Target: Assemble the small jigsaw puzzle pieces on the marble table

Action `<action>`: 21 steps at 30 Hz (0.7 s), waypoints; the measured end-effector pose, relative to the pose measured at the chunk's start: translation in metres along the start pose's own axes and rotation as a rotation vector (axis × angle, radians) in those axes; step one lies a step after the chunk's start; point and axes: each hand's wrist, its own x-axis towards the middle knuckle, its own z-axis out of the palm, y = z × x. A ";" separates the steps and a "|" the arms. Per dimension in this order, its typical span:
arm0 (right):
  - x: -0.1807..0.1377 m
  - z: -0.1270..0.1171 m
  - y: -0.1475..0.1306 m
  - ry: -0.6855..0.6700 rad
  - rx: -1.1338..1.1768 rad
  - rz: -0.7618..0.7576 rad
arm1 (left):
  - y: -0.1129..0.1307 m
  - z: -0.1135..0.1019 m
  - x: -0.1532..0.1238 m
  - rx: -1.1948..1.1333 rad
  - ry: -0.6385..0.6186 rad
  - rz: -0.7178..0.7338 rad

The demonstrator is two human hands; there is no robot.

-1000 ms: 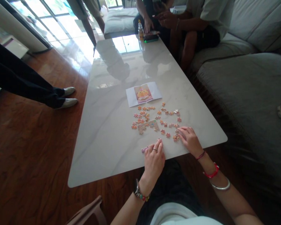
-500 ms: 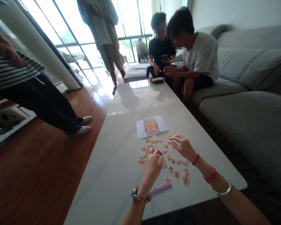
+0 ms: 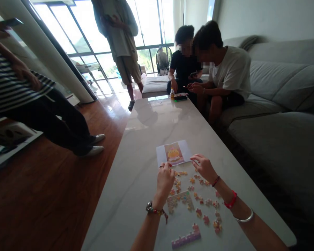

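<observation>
Your left hand (image 3: 165,180) and right hand (image 3: 204,168) flank the near corners of the printed sheet (image 3: 174,153) on the tabletop (image 3: 128,198), its long axis between them; whether either grip holds paper, you cannot tell.

Left hand (image 3: 165,182) and right hand (image 3: 205,168) near a printed sheet (image 3: 174,153) and loose puzzle pieces (image 3: 206,219).

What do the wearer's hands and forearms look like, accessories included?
Both ungloved, forearms bare of sleeves. Left hand: finger ring; at the wrist, what looks like a watch and a multicoloured beaded bracelet with a dangling end. Right hand: thin dark-red cord, wider bright-red band, silver bangle.
</observation>
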 end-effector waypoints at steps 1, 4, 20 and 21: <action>0.001 0.001 0.001 0.001 0.000 -0.001 | 0.000 0.001 0.002 -0.002 -0.003 -0.001; 0.002 0.003 0.002 0.005 -0.004 -0.004 | -0.001 0.004 0.007 -0.008 -0.002 0.006; -0.173 -0.028 -0.014 -0.151 -0.036 0.188 | -0.001 0.017 -0.181 -0.041 -0.233 0.104; -0.186 -0.028 -0.014 -0.142 -0.043 0.199 | -0.002 0.020 -0.192 -0.034 -0.232 0.103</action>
